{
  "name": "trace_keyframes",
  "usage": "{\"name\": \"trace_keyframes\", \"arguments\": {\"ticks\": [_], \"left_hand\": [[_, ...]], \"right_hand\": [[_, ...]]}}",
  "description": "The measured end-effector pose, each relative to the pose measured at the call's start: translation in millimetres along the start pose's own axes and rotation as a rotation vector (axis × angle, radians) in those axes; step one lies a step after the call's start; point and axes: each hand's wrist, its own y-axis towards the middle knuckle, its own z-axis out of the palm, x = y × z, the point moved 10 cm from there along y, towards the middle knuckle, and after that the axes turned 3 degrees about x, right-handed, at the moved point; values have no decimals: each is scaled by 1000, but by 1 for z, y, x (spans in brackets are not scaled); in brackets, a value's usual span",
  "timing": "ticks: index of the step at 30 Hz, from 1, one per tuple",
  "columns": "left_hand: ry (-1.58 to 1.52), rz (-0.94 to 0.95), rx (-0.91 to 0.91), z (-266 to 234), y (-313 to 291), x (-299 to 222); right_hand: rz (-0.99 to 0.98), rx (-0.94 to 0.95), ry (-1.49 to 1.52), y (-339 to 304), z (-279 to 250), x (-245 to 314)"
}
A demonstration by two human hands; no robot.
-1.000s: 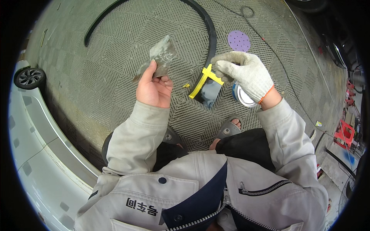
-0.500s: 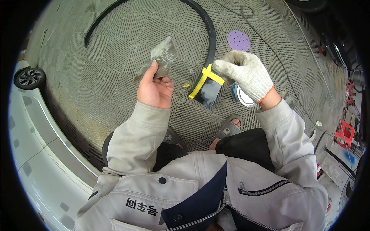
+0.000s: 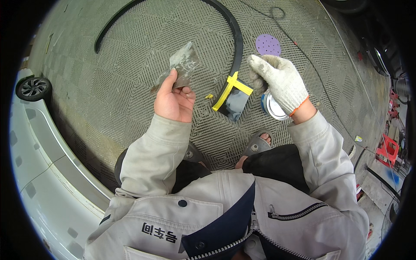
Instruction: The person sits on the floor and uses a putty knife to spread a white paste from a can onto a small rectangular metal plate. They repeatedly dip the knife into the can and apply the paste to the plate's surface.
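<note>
My bare left hand [image 3: 175, 99] pinches a thin flat plate [image 3: 184, 60] smeared with grey, thumb on top and fingers curled beneath. On my right hand [image 3: 279, 82] is a whitish knit glove with an orange cuff edge and grey-stained fingers. Its fingers are curled in toward the thumb; whatever they hold, if anything, is hidden. Just left of the glove lies a curved black trim strip [image 3: 237, 43], its near end [image 3: 236, 104] grey-patched and bordered with yellow masking tape [image 3: 232, 81]. A round tin [image 3: 274, 108] with a pale lid stands partly under my right wrist.
Ribbed grey floor tiles [image 3: 143, 73] spread beneath everything. Beyond the glove lies a purple perforated sanding disc [image 3: 268, 44]. A dark cable [image 3: 303, 52] runs along the right. A light car body [image 3: 52, 173] and a wheel [image 3: 33, 88] flank the left; a red stool [image 3: 387, 149] stands far right.
My right hand has turned at the wrist, its thumb and fingers shifting slightly right, away from the taped end. My left hand and the plate look nearly still.
</note>
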Motion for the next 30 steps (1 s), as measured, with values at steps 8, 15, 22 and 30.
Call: {"name": "trace_keyframes", "arguments": {"ticks": [8,15,22,30], "left_hand": [[2,-7,8,1,-1,1],[12,-5,-13,1,-2,1],[14,-14,-11,2,-4,1],[18,-14,-26,2,-4,2]], "right_hand": [[-2,13,2,-1,1,0],[8,25,-33,-1,1,-1],[-2,24,-43,0,2,-2],[6,25,-56,-2,3,-2]]}}
